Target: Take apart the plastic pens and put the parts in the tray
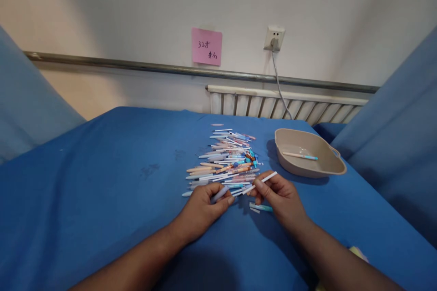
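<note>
My left hand (204,207) is closed around a pale lilac pen barrel (219,194), gripped between thumb and fingers. In my right hand (280,198) a thin white pen refill (264,182) is pinched, its dark tip pointing left toward the barrel. The two pieces are apart. Just beyond both hands lies a pile of pen parts (218,157): barrels, white refills and clear or coloured grips. A turquoise pen part (262,208) rests on the blue cloth under my right hand, beside a small whitish piece (254,210).
A beige plastic basin (307,170) stands at the right with one peach-and-turquoise pen (300,156) inside. Blue cloth (119,182) covers the table. Behind are a metal rail (153,67), a radiator (266,104) and a cable (278,79) plugged into a socket (274,36). Blue curtains (392,136) hang at both sides.
</note>
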{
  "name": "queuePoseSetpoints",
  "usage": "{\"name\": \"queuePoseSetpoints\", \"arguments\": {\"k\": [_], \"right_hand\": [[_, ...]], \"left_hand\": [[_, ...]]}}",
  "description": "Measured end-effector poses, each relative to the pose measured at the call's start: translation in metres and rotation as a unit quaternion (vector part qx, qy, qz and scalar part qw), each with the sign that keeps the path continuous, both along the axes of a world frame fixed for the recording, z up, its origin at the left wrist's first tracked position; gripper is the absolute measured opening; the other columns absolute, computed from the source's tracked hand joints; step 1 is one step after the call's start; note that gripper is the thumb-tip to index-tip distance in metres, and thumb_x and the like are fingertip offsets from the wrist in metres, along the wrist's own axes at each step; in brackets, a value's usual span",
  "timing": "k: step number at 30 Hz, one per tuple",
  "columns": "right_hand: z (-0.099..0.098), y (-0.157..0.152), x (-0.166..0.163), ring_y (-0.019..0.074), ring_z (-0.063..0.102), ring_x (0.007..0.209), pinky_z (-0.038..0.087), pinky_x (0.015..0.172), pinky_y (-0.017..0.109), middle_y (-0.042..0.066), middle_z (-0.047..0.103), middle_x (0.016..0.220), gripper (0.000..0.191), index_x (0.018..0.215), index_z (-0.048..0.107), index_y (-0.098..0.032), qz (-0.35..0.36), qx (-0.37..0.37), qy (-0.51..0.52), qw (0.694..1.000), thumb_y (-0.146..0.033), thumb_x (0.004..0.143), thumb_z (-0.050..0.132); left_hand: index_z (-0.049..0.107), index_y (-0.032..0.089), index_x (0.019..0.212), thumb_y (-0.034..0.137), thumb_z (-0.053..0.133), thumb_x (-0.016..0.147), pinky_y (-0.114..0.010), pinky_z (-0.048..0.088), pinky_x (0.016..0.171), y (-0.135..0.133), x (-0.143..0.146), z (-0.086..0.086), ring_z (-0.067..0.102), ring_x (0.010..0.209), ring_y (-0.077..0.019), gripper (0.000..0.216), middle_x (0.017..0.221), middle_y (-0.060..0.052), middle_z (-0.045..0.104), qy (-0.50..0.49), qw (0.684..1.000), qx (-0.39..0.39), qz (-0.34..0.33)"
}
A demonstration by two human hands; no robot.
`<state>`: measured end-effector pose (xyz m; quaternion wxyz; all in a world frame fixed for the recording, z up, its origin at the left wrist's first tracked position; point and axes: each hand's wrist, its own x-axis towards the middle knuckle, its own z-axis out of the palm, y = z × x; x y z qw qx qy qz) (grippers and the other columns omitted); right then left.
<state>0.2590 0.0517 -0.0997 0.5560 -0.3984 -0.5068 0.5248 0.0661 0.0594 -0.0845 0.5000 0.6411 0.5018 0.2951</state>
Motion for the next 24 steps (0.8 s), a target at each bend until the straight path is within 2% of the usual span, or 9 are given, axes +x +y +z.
{"name": "queuePoseSetpoints", "arguments": {"k": [12, 18, 24], "right_hand": [[-0.0007, -0.0014, -0.0012, 0.0075, 0.056, 0.047, 0.044, 0.049, 0.020, -0.001, 0.065, 0.061, 0.024, 0.075, 0.061, -0.016, 0.011, -0.005, 0.004, 1.000, -0.039, 0.080, 0.069], [-0.0028, -0.0019, -0.0047, 0.0086, 0.056, 0.046, 0.045, 0.048, 0.021, -0.001, 0.066, 0.060, 0.026, 0.074, 0.060, -0.017, 0.040, -0.031, 0.024, 0.998, -0.040, 0.076, 0.071], [-0.0042, -0.0009, -0.0060, 0.0090, 0.056, 0.045, 0.045, 0.047, 0.021, -0.001, 0.066, 0.059, 0.028, 0.071, 0.058, -0.017, 0.052, -0.040, 0.018, 0.998, -0.042, 0.076, 0.071]], "left_hand": [[0.057, 0.014, 0.067, 0.038, 0.061, 0.076, -0.022, 0.032, 0.057, -0.0009, 0.0003, -0.0034, 0.039, 0.061, -0.0118, 0.026, 0.062, 0.004, 0.045, -0.011, 1.000, 0.013, -0.003], [0.055, 0.013, 0.062, 0.041, 0.064, 0.073, -0.022, 0.029, 0.054, -0.0009, 0.0013, -0.0037, 0.036, 0.059, -0.0109, 0.031, 0.060, 0.004, 0.043, -0.033, 0.999, -0.029, -0.016], [0.054, 0.014, 0.062, 0.042, 0.069, 0.070, -0.021, 0.021, 0.047, -0.0010, 0.0004, -0.0060, 0.028, 0.051, -0.0078, 0.033, 0.054, 0.007, 0.038, -0.098, 0.990, -0.092, -0.044]]}}
